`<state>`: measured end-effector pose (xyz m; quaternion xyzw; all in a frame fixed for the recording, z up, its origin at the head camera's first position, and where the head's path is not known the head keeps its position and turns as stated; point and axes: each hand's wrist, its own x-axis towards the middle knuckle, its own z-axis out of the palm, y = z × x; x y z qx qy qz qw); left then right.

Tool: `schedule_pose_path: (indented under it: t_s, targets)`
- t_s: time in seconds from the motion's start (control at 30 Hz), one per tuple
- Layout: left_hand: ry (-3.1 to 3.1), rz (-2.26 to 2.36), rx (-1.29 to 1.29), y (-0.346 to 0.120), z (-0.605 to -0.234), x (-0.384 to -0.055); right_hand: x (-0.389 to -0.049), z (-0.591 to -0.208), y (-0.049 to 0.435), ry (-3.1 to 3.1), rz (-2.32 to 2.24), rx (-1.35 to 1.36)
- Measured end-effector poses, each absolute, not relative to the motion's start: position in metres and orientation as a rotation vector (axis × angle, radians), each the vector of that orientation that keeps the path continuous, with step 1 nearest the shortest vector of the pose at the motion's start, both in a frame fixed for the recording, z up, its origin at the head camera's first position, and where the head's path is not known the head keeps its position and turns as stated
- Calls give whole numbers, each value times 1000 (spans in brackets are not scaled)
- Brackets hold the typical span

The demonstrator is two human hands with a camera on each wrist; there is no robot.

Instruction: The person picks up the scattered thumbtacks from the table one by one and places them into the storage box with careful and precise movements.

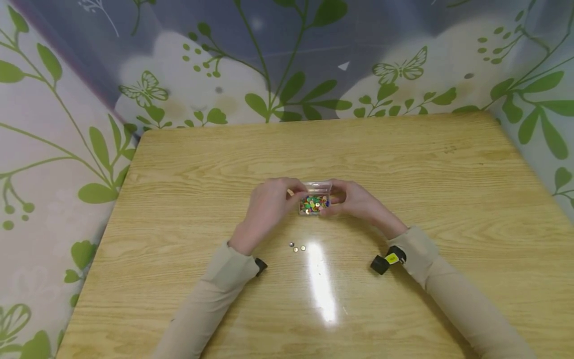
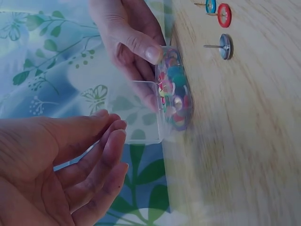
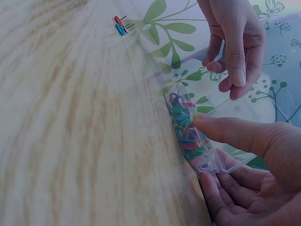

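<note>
A small clear plastic box (image 1: 314, 205) with its hinged lid (image 1: 318, 186) up holds many colourful thumbtacks (image 2: 174, 89). My right hand (image 1: 356, 199) grips the box at its right end; in the right wrist view, the thumb is on the near side and the curled fingers are behind. My left hand (image 1: 269, 204) hovers at the box's left end. Its fingers are loosely bent with the thumb tip near the index fingertip, close to the raised lid in the left wrist view. Nothing shows between them.
Three loose thumbtacks lie on the wooden table (image 1: 202, 164) in front of the box, pins up: a red one (image 2: 225, 15), a blue one (image 2: 211, 5) and a silvery one (image 2: 226, 47). A leaf-patterned covering (image 1: 296, 99) rises behind the table and along its sides.
</note>
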<state>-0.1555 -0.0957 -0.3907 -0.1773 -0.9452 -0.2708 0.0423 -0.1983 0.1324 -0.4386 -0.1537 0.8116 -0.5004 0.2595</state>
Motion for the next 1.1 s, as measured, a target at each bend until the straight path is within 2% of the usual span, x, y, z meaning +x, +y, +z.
schedule_pose_path:
  t_s: [0.73, 1.1]
  targets:
    - [-3163, -795, -978, -131, -398, -124, -197, -437, 132, 2206, -1349, -396]
    - [-3152, -791, -1011, -131, -409, -120, -198, -439, 132, 2203, -1360, -397]
